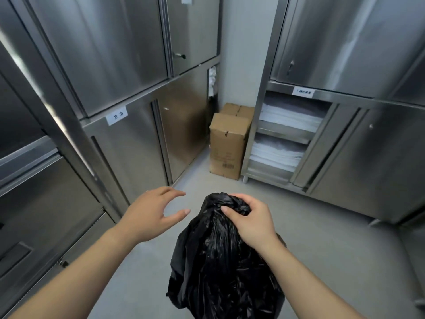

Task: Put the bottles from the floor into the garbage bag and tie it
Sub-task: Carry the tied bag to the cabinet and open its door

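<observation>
Along the left wall stand tall brushed stainless-steel cabinets (115, 65), doors closed. Near them the left hand (149, 215) hovers above the pale grey floor (322, 249), just beside the bag, holding nothing: palm turned right, fingers spread and lightly bent, thumb low. It looks poised to take part of the neck for tying. In the near centre hangs the crinkled black plastic garbage bag (220, 261), bulging below, its mouth bunched into a tight wad at the top. The right hand (250, 219) clamps that wad from above, wrist bent and fingers curled round it, probably to keep it closed. No bottles lie on the visible floor, so they are likely inside. Far right of centre, brown cardboard boxes (227, 146) fill the corner beside a steel cupboard (368, 146) shelving folded white cloths (287, 118).
</observation>
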A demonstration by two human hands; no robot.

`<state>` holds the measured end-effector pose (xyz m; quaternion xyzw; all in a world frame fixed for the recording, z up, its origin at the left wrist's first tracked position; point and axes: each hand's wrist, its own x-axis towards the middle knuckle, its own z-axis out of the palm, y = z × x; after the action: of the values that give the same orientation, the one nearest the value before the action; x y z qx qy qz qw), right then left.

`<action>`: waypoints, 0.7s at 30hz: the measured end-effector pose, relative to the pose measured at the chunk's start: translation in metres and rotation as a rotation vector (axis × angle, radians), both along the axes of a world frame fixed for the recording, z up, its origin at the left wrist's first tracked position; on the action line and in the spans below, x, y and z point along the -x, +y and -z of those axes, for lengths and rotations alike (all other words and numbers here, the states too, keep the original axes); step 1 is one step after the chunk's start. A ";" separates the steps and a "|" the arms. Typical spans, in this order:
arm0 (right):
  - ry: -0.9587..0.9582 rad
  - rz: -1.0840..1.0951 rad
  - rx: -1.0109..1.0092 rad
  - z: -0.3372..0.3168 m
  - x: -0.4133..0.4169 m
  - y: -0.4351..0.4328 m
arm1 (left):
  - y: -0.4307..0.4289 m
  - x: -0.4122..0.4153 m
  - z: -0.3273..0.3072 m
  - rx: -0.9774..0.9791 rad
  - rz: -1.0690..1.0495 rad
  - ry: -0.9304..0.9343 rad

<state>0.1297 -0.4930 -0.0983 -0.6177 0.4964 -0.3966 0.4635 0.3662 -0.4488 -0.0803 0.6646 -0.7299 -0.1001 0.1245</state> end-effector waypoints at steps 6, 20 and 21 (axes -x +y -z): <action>0.022 0.029 0.106 -0.037 0.003 -0.074 | -0.064 0.000 -0.027 0.057 0.064 -0.049; 0.109 0.234 0.240 -0.076 -0.023 -0.273 | -0.276 -0.051 -0.039 0.128 0.197 -0.019; 0.122 0.244 0.246 -0.078 -0.024 -0.284 | -0.291 -0.056 -0.039 0.130 0.206 -0.019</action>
<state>0.1536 -0.7771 -0.0200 -0.6277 0.5426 -0.4694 0.3020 0.4220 -0.7393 -0.0417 0.5776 -0.8004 -0.0587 0.1494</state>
